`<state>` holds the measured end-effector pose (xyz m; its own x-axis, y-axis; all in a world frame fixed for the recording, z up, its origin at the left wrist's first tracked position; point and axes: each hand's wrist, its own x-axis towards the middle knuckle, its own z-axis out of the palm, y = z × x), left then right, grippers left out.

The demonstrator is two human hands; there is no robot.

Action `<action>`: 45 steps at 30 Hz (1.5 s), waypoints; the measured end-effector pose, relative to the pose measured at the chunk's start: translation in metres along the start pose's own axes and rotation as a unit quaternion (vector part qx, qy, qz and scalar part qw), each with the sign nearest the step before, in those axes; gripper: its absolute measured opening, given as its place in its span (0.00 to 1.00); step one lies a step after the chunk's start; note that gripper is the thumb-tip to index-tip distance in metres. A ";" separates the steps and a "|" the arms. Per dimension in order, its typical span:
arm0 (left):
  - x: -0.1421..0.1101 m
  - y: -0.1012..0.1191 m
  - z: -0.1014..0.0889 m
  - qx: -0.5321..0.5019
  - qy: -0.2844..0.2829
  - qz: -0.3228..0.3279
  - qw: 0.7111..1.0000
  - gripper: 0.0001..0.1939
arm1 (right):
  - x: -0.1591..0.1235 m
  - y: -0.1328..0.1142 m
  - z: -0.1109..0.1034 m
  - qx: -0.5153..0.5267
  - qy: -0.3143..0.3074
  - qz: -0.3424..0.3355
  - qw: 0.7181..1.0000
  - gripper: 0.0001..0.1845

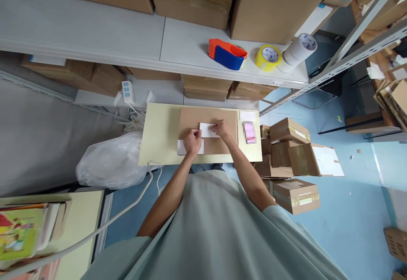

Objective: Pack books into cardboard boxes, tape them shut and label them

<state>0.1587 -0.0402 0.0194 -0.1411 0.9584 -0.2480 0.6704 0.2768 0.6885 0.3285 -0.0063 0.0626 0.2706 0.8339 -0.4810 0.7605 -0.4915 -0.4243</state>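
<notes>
A brown cardboard sheet (208, 117) lies flat on the pale yellow table. On it is a white paper slip (205, 128), between my two hands. My left hand (192, 142) is closed, with thumb and fingertips pinched at the slip's left edge. From the other side, my right hand (222, 129) reaches in, its fingers stretched out and resting on the slip's right part. A second white slip (181, 148) lies at the sheet's lower left, partly covered by my left hand. Whether the upper slip is stuck down, I cannot tell.
Right of the sheet, the table (160, 134) bears a white paper (247, 116) and a blurred pink item (249, 132). The shelf ahead holds an orange-blue tape dispenser (227, 54) and tape rolls (268, 58). A plastic bag (110, 161) sits left; cardboard boxes (295, 195) stand right.
</notes>
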 end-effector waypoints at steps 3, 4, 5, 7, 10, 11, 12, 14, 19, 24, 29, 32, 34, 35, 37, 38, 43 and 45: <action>-0.001 0.000 0.000 0.003 0.003 -0.001 1.000 0.13 | 0.005 -0.011 0.004 0.026 0.011 0.007 1.000 0.15; -0.001 0.000 0.000 0.005 0.003 0.000 1.000 0.13 | 0.002 -0.012 0.008 0.024 0.013 0.004 1.000 0.14; -0.001 0.000 0.000 0.006 0.003 0.003 1.000 0.13 | -0.003 -0.012 0.013 0.019 0.010 -0.001 1.000 0.13; -0.002 0.000 0.000 0.008 0.000 0.012 1.000 0.13 | -0.016 -0.009 0.023 0.005 -0.004 -0.015 1.000 0.11; -0.003 -0.001 0.000 0.013 -0.004 0.019 1.000 0.13 | -0.028 -0.003 0.034 -0.009 -0.026 -0.036 0.999 0.10; -0.003 -0.002 0.000 0.015 -0.004 0.019 1.000 0.13 | -0.028 -0.002 0.035 -0.009 -0.032 -0.039 0.999 0.10; -0.002 -0.002 0.000 0.016 -0.004 0.020 1.000 0.13 | -0.025 -0.003 0.035 -0.006 -0.034 -0.040 0.999 0.11; -0.002 -0.002 0.000 0.018 -0.004 0.025 1.000 0.13 | -0.013 -0.008 0.032 0.006 -0.030 -0.030 0.999 0.12; -0.001 -0.003 -0.001 0.024 -0.008 0.035 0.999 0.12 | 0.014 -0.024 0.022 0.039 -0.021 0.014 0.999 0.12; -0.002 -0.002 -0.002 0.034 -0.008 0.025 0.999 0.12 | -0.005 -0.017 0.028 -0.001 -0.028 -0.019 0.999 0.10; -0.002 -0.002 0.000 0.041 -0.004 0.030 0.999 0.12 | -0.010 -0.013 0.031 -0.006 -0.047 -0.035 0.998 0.11; -0.001 -0.002 0.000 0.047 0.004 0.031 0.998 0.11 | 0.003 -0.022 0.028 0.037 -0.057 -0.019 0.997 0.15; -0.001 -0.001 0.000 0.045 0.005 0.035 0.998 0.11 | 0.011 -0.028 0.025 0.067 -0.067 -0.007 0.995 0.20; -0.001 -0.001 0.000 0.043 0.003 0.038 0.998 0.11 | 0.013 -0.031 0.023 0.079 -0.071 -0.001 0.994 0.22; 0.001 -0.002 -0.001 0.039 0.000 0.037 0.999 0.11 | 0.015 -0.034 0.021 0.093 -0.076 0.013 0.993 0.27; 0.002 -0.002 -0.002 0.039 -0.003 0.030 0.999 0.11 | 0.015 -0.035 0.019 0.099 -0.079 0.019 0.992 0.28; 0.014 -0.009 -0.011 0.003 -0.032 -0.046 0.998 0.08 | 0.009 -0.034 0.017 0.087 -0.068 -0.008 0.994 0.28; 0.019 -0.013 -0.015 -0.037 -0.046 -0.069 0.996 0.07 | 0.006 -0.030 0.019 0.067 -0.065 -0.030 0.995 0.26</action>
<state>0.1370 -0.0246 0.0160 -0.1582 0.9011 -0.4038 0.5932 0.4136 0.6907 0.2959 0.0087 0.0575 0.1412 0.8273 -0.5437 0.6852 -0.4781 -0.5496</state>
